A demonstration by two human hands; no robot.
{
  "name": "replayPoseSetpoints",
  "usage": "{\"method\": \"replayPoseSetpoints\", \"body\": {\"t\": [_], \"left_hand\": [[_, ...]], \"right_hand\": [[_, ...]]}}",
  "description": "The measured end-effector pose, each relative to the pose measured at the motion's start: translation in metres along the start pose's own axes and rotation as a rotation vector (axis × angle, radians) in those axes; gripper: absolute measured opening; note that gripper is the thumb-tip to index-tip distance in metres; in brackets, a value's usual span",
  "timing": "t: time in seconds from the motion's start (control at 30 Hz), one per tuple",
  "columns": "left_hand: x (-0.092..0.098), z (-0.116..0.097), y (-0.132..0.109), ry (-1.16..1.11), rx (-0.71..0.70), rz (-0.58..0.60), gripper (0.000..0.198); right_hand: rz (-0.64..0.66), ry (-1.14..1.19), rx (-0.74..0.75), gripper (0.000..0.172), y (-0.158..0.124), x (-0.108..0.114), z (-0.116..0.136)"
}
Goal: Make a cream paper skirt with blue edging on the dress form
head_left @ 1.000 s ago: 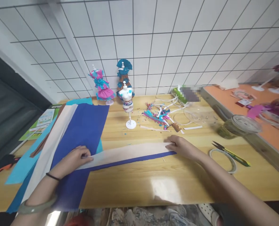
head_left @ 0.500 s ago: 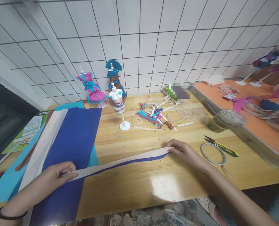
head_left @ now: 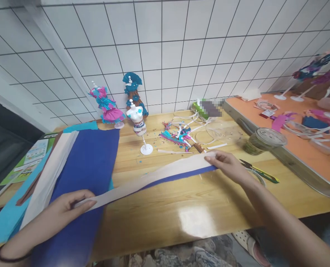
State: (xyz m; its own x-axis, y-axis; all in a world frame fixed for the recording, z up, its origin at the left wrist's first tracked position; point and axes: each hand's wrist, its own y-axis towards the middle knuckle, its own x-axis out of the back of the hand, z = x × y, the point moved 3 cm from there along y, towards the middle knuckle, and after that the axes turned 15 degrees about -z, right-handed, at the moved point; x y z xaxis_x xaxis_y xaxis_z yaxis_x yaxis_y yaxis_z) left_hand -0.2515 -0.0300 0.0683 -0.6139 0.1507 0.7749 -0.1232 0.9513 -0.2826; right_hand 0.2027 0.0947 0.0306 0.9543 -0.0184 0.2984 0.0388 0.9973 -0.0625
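Between my two hands stretches a long white paper strip (head_left: 165, 170), with a blue strip (head_left: 181, 175) showing along its lower edge. My left hand (head_left: 77, 205) pinches the near-left end, above a large blue crepe paper sheet (head_left: 84, 167). At the far end my right hand (head_left: 226, 163) grips both strips between thumb and fingers, the white one lying over the blue. A small white mannequin (head_left: 137, 118) on a round stand, banded with coloured strips at its waist, stands behind the strips.
Two dressed mannequins, one pink and turquoise (head_left: 108, 105), one teal and brown (head_left: 133, 91), stand by the wall. Paper scraps (head_left: 178, 135) lie mid-table. Scissors (head_left: 261, 171), a wire coil (head_left: 256, 176) and a lidded jar (head_left: 265, 141) are at right, beside an orange tray (head_left: 315, 148).
My right hand has moved up and to the right with its end of the strips. More of the white strip's face shows. My left hand stays nearly in place.
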Motion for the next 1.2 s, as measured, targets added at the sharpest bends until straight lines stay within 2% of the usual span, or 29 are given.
{"method": "replayPoseSetpoints", "body": {"t": [0.1, 0.23, 0.4, 0.5, 0.6, 0.77, 0.9, 1.0, 1.07, 1.2], "left_hand": [[-0.021, -0.012, 0.013, -0.037, -0.1, 0.058, 0.029], [-0.041, -0.012, 0.027, -0.058, -0.124, 0.099, 0.034], [-0.045, 0.0, 0.034, -0.05, -0.104, 0.1, 0.037], [-0.044, 0.0, 0.034, -0.036, -0.121, 0.099, 0.036], [-0.045, -0.003, 0.033, -0.027, -0.131, 0.097, 0.034], [-0.044, -0.017, 0.028, 0.045, -0.148, 0.1, 0.029], [-0.051, -0.043, 0.014, 0.061, -0.185, 0.101, 0.026], [-0.066, -0.062, 0.006, 0.073, -0.331, 0.024, 0.02], [-0.079, -0.068, 0.003, 0.057, -0.435, 0.021, 0.017], [-0.101, -0.063, 0.005, 0.078, -0.337, -0.004, 0.022]], "right_hand": [[-0.134, -0.013, 0.012, 0.036, 0.009, 0.02, 0.016], [-0.208, -0.011, 0.026, 0.033, 0.01, 0.038, 0.031], [-0.356, 0.046, 0.001, 0.033, 0.006, 0.064, 0.029], [-0.464, 0.047, -0.028, 0.035, 0.004, 0.081, 0.026], [-0.532, 0.052, -0.012, 0.036, -0.001, 0.091, 0.033], [-0.658, 0.055, -0.002, 0.037, -0.004, 0.094, 0.06], [-0.628, 0.096, 0.088, 0.031, 0.013, 0.095, 0.081], [-0.6, 0.173, 0.281, 0.03, 0.031, 0.094, 0.099], [-0.589, 0.23, 0.369, 0.03, 0.041, 0.09, 0.111], [-0.54, 0.213, 0.41, 0.03, 0.057, 0.073, 0.13]]}}
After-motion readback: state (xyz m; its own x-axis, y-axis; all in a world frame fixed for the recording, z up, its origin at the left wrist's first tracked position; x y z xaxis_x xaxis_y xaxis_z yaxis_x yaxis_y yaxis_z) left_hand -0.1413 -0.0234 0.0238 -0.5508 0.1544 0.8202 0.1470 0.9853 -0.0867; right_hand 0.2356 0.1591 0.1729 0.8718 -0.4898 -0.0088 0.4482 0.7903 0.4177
